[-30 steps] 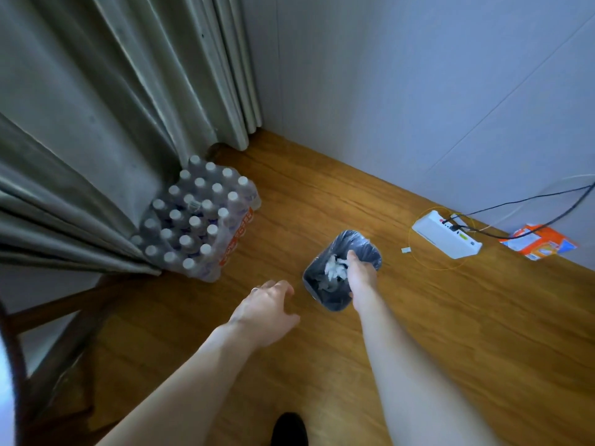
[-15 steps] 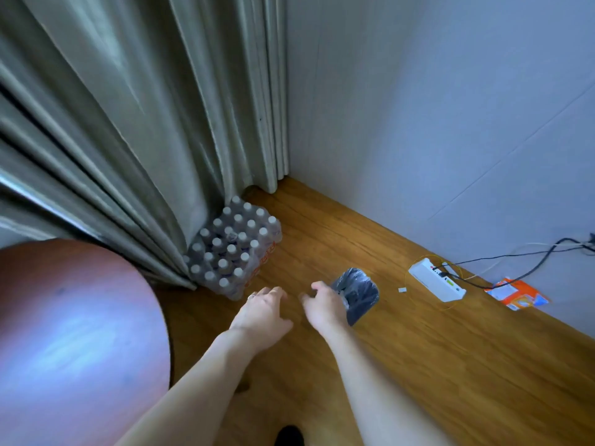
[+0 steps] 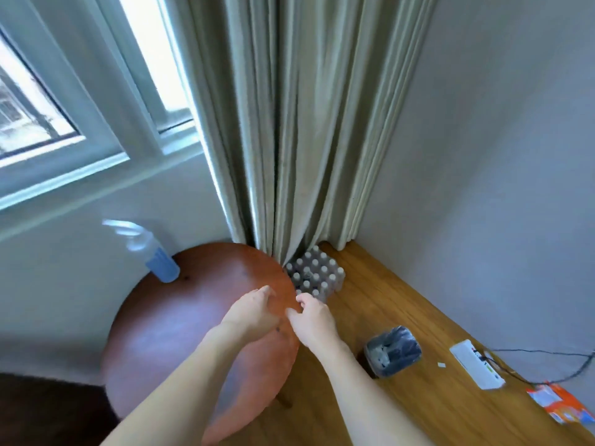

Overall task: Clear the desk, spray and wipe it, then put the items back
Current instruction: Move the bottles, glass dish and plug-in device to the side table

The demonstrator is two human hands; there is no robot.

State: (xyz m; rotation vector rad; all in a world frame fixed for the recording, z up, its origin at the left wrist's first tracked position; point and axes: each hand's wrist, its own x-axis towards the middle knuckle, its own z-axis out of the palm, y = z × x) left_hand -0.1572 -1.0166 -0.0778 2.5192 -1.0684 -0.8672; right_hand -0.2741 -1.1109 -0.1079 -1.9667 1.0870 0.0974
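While reaching out over the round desk [image 3: 167,329], meet near its right edge: left hand [image 3: 249,312] and right hand [image 3: 310,318], close together, maybe just touching. Left hand low over the red-brown top, fingers loose and a bit bent, holding nothing. Right hand at the rim, fingers curled a little; cannot tell if pinching the edge or holding nothing.

Down on the wood floor [image 3: 402,317], right of the arms: small bin [image 3: 392,350] with a dark bag and white scraps inside. Past that, near the wall: white box [image 3: 476,368] with black wires, and just beside it an orange packet [image 3: 560,402].

At the far left side of the desk, standing up: blue spray bottle [image 3: 154,255], blurry.

Beyond the desk's far edge, on the floor: pack of bottles [image 3: 317,278], tucked against the curtain [image 3: 306,123]. Left of the curtain, up high: bright window [image 3: 64,101].
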